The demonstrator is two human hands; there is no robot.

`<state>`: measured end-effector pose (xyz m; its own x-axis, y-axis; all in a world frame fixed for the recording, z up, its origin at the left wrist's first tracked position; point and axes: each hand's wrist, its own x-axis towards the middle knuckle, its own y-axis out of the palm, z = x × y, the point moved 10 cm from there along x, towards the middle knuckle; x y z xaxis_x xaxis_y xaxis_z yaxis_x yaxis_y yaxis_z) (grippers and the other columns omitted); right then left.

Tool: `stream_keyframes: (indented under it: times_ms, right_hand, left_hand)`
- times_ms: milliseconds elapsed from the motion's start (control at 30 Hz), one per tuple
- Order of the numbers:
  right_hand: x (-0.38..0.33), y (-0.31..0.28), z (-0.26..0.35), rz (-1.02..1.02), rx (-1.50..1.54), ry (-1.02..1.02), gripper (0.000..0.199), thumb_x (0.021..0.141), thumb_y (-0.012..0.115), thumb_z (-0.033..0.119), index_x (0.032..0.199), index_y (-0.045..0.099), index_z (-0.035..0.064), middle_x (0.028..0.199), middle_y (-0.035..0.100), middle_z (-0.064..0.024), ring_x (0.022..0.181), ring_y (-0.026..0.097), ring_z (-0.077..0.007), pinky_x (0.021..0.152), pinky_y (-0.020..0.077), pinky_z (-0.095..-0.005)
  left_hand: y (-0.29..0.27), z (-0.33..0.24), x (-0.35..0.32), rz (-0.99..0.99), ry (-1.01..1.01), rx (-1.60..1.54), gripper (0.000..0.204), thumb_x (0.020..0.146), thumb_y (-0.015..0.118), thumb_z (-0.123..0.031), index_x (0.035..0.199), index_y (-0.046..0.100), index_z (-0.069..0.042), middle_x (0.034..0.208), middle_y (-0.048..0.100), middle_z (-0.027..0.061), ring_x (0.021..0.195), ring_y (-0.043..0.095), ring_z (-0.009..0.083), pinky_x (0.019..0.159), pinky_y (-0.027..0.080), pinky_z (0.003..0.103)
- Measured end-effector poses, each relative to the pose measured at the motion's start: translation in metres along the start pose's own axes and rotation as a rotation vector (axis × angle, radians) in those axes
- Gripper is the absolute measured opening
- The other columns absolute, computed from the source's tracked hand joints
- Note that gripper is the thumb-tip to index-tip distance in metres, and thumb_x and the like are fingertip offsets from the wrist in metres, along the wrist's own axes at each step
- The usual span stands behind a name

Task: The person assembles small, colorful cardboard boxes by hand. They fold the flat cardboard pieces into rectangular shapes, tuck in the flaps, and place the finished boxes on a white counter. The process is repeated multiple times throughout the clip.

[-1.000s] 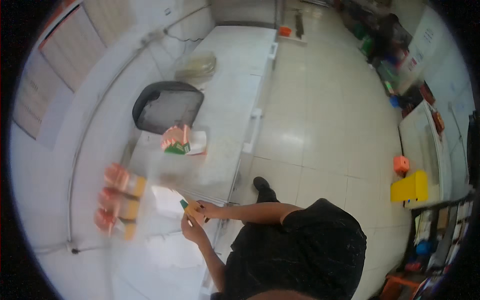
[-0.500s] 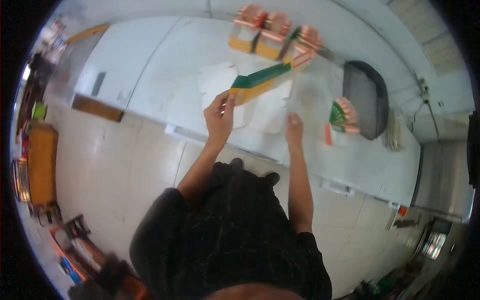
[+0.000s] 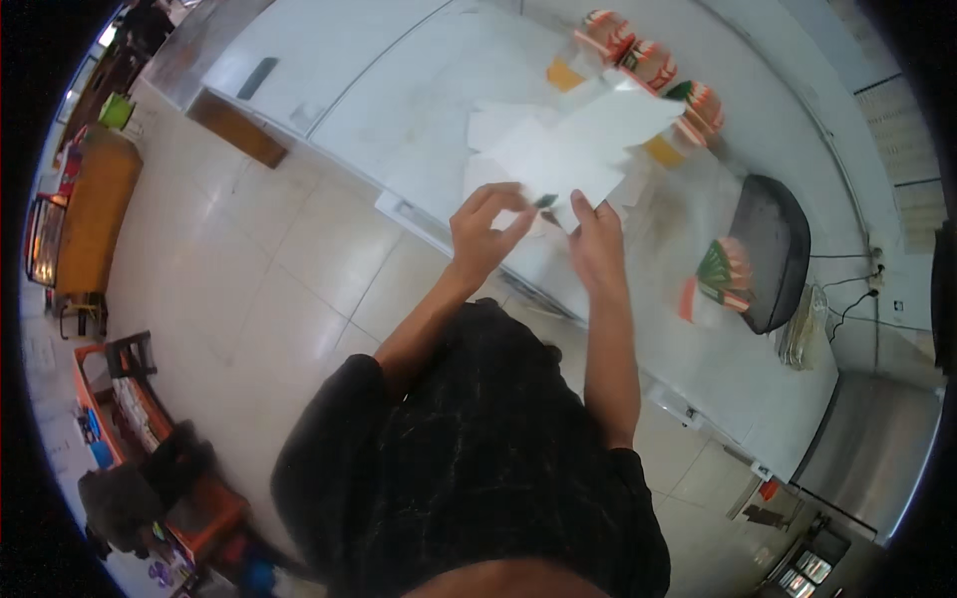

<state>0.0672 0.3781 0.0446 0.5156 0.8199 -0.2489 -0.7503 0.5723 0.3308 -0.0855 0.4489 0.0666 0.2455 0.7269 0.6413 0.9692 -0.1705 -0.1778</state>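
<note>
My right hand (image 3: 598,249) grips the near corner of a cardboard carton blank (image 3: 603,130), thumb on top. The blank is spread out with its plain white side up and its flaps stick out at the far end. Beside that corner, my left hand (image 3: 485,234) is curved with thumb and fingers apart, close to a small green bit (image 3: 545,201) of the card. Whether its fingertips touch the card I cannot tell. More white card (image 3: 488,130) lies flat on the table beneath.
Red-and-white scalloped cartons (image 3: 648,65) stand in a row at the back of the white table (image 3: 399,110). To the right are a green-and-red fanned stack (image 3: 726,271), a dark-rimmed grey object (image 3: 773,254) and clear plastic bags (image 3: 802,334). A metal cabinet (image 3: 867,439) stands at the far right.
The folded green-and-yellow carton piece in my left hand is now turned and spread, white side up. My right hand has come in and gripped it; the left fingers have parted. The view has rotated.
</note>
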Motion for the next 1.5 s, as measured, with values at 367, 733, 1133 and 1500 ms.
stream_keyframes:
  times_ms: [367, 733, 1133, 1500]
  right_hand:
    - [-0.016, 0.006, 0.023, -0.137, -0.404, -0.338, 0.021, 0.089, 0.068, 0.004, 0.104, 0.064, -0.0086, 0.08, 0.064, -0.0059, 0.072, 0.058, -0.0082, 0.066, 0.0487, -0.0231]
    - [-0.034, -0.002, 0.024, -0.172, -0.241, -0.35, 0.015, 0.09, 0.067, 0.005, 0.097, 0.067, -0.0074, 0.088, 0.069, -0.0111, 0.084, 0.066, -0.0138, 0.077, 0.0528, -0.025]
    - [-0.054, 0.001, 0.043, -0.128, -0.445, -0.516, 0.007, 0.085, 0.068, 0.001, 0.088, 0.065, -0.0049, 0.11, 0.057, -0.0114, 0.096, 0.062, -0.0169, 0.077, 0.0564, -0.026]
    - [-0.061, 0.007, 0.048, -0.088, -0.451, -0.566, 0.004, 0.085, 0.065, -0.004, 0.087, 0.064, -0.0068, 0.11, 0.055, -0.0126, 0.099, 0.062, -0.0174, 0.08, 0.0561, -0.0267]
  left_hand:
    - [-0.015, 0.019, -0.008, -0.048, -0.297, -0.043, 0.011, 0.086, 0.07, -0.008, 0.094, 0.071, 0.0, 0.086, 0.069, 0.0105, 0.076, 0.064, 0.017, 0.073, 0.05, 0.028]
    - [0.008, 0.018, -0.033, -0.041, -0.595, -0.407, 0.018, 0.087, 0.07, -0.005, 0.102, 0.068, 0.005, 0.095, 0.07, 0.0088, 0.09, 0.063, 0.0115, 0.079, 0.052, 0.025]
    - [0.026, 0.005, -0.036, 0.099, -0.533, -0.542, 0.014, 0.088, 0.067, 0.002, 0.102, 0.064, 0.003, 0.097, 0.065, 0.0053, 0.094, 0.061, 0.0108, 0.085, 0.051, 0.025]
    - [0.024, -0.006, -0.033, 0.158, -0.473, -0.54, 0.017, 0.093, 0.062, -0.003, 0.109, 0.066, 0.0, 0.095, 0.062, 0.0002, 0.081, 0.052, 0.0051, 0.072, 0.042, 0.019]
